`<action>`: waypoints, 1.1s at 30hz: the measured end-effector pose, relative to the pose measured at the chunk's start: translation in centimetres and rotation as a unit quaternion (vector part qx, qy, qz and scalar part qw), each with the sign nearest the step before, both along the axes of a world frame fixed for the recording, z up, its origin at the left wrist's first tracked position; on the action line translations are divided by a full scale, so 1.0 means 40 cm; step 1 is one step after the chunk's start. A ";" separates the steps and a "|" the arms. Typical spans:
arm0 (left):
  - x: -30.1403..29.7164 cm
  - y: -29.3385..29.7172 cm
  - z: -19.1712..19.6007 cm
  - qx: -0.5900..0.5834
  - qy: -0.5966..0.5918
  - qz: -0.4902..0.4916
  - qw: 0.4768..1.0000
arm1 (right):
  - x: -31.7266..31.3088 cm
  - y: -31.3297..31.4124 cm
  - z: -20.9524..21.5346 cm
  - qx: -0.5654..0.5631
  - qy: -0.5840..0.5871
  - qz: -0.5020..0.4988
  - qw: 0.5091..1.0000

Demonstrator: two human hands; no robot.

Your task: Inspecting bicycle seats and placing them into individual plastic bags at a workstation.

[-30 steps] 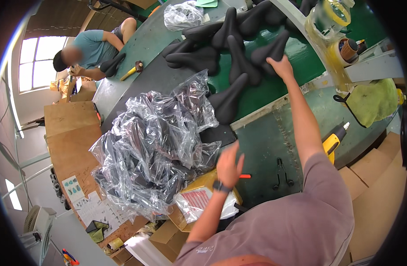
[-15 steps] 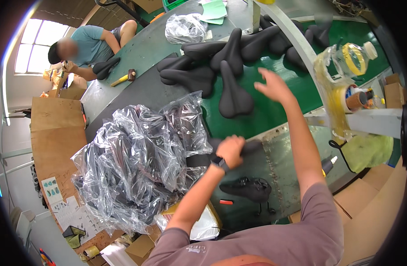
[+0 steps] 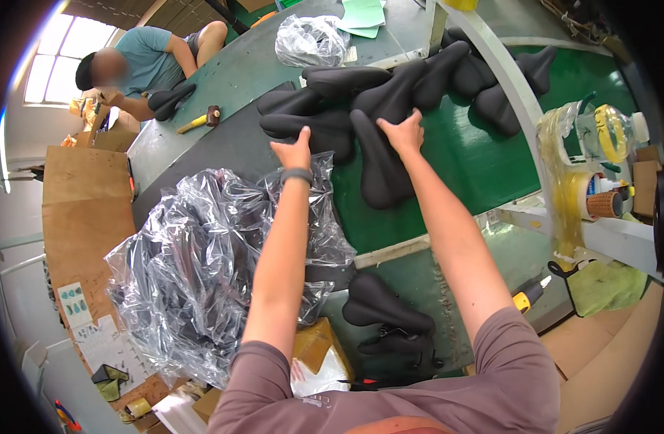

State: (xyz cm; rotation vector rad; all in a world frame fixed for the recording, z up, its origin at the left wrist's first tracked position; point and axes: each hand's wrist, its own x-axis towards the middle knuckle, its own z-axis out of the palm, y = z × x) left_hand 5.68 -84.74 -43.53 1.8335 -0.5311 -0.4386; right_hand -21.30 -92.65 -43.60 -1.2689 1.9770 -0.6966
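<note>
Several black bicycle saddles lie in a loose pile on the green belt. My left hand (image 3: 294, 153) is open, thumb apart from the fingers, at the near edge of a wide saddle (image 3: 306, 130) on the pile's left. Over the right edge of a saddle (image 3: 382, 177) lying lengthwise toward me is my right hand (image 3: 404, 134), its thumb and fingers spread. Its fingertips reach the saddle behind (image 3: 397, 92); a firm grip does not show. Closer to me, a black saddle (image 3: 382, 305) rests beside another black saddle part with metal fittings (image 3: 397, 346).
Clear plastic bags (image 3: 201, 267) heap up on the left. A white frame post (image 3: 502, 79) crosses the right side, with a bottle (image 3: 610, 134) and tape attached. A yellow-black tool (image 3: 531, 293) lies right. Across the table a person (image 3: 154, 61) sits near a mallet (image 3: 199, 121).
My left hand has left the dark saddle near me and moved forward to the pile. That saddle now lies by the fitted one. My right hand has moved left onto the lengthwise saddle.
</note>
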 end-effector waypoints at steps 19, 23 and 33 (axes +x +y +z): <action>-0.373 0.277 0.303 0.034 0.305 -0.243 0.920 | -0.370 -0.041 0.168 -0.292 0.034 0.116 0.949; -0.368 0.384 0.378 0.142 0.419 -0.344 0.828 | -0.395 -0.449 0.105 -0.367 0.260 0.045 0.892; -0.349 0.747 0.401 0.217 0.663 -0.403 0.592 | -0.352 -0.626 0.145 0.030 0.288 0.100 0.952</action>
